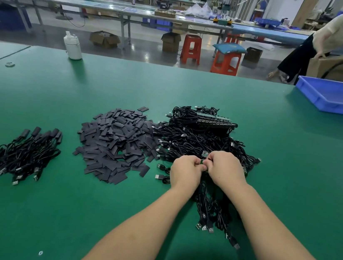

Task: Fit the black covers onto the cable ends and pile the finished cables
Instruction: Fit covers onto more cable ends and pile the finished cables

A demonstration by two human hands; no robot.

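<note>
Both hands meet over the tangle of bare cables (pixel 203 142): the left hand (pixel 186 171) and right hand (pixel 224 169) pinch a small green circuit board (pixel 202 162) between their fingertips. Separating it cleanly probably wants steady fingers and no yanking on the thin, glossy cord. Flat, matte black covers (pixel 116 142) are heaped just left; finished cables (pixel 26 152) lie piled further left on the green mat (pixel 90 206).

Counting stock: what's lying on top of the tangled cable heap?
A row of green circuit boards lies on the cable heap at its far side. Both hands cover part of the near side.
</note>
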